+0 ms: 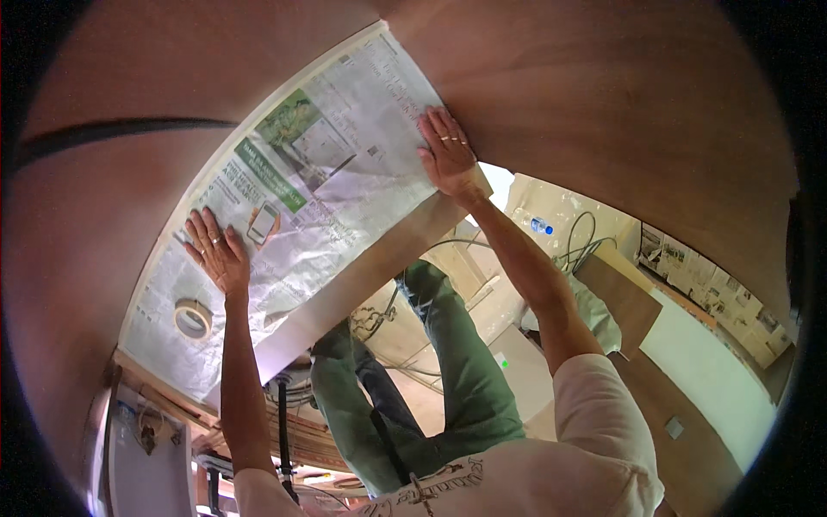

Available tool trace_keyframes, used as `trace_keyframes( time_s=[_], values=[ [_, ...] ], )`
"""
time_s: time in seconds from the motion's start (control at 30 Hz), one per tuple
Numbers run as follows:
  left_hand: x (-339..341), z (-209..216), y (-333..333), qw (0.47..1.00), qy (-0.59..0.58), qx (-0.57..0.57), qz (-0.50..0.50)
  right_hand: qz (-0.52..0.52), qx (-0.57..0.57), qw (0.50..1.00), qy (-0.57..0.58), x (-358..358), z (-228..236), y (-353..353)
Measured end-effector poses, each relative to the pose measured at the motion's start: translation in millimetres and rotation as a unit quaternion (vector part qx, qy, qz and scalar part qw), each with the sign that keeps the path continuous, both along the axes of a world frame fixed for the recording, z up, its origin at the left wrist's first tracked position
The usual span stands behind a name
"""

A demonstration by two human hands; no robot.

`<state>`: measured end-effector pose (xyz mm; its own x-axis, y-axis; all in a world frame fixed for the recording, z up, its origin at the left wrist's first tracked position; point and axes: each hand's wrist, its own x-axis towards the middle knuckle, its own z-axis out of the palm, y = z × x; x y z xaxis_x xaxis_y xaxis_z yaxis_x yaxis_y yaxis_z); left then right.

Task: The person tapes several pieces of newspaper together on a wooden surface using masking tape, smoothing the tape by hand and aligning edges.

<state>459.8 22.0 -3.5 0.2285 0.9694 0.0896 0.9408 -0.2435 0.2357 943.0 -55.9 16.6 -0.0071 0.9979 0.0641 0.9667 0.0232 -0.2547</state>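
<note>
A sheet of newspaper (pixel 345 202) covers a long panel in front of me, its far edge bordered by a pale strip (pixel 258 108). My left hand (pixel 220 250) lies flat on the paper's left part, fingers spread. On the right part of the sheet, beside a brown wooden wall, my right hand (pixel 448 155) rests palm down with fingers stretched out. Neither hand grips anything. A roll of masking tape (pixel 193 320) lies on the newspaper to the left of my left wrist. The paper shows some wrinkles near its front side.
Brown wooden walls (pixel 603 95) enclose the panel behind and at right. Below are a plastic bottle with a blue label (pixel 541 226), loose cables (pixel 586 246), and a pale bag (pixel 596 310). At lower left stands a white tray-like box (pixel 151 457). A white board (pixel 706 370) lies at right.
</note>
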Motion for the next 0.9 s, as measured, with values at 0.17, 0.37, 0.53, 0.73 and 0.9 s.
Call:
trace_keyframes(
  time_s=[0.17,0.37,0.53,0.73,0.9],
  values=[
    [-14,2,-38,0.998,0.037,-0.033,-0.03,0.013,0.008,1.0,0.009,7,2,-20],
    [-37,13,-60,0.997,0.048,-0.05,-0.034,0.044,0.078,0.994,0.07,-90,27,53],
    [-29,0,-101,0.996,0.012,-0.066,-0.052,0.066,0.067,0.995,-0.044,-170,-6,123],
    [-61,5,-152,0.993,0.023,-0.078,-0.081,0.192,-0.007,0.981,-0.01,-222,-6,34],
    [-78,8,-171,0.988,0.024,-0.099,-0.112,0.241,-0.097,0.964,0.06,-206,10,-56]
  ],
)
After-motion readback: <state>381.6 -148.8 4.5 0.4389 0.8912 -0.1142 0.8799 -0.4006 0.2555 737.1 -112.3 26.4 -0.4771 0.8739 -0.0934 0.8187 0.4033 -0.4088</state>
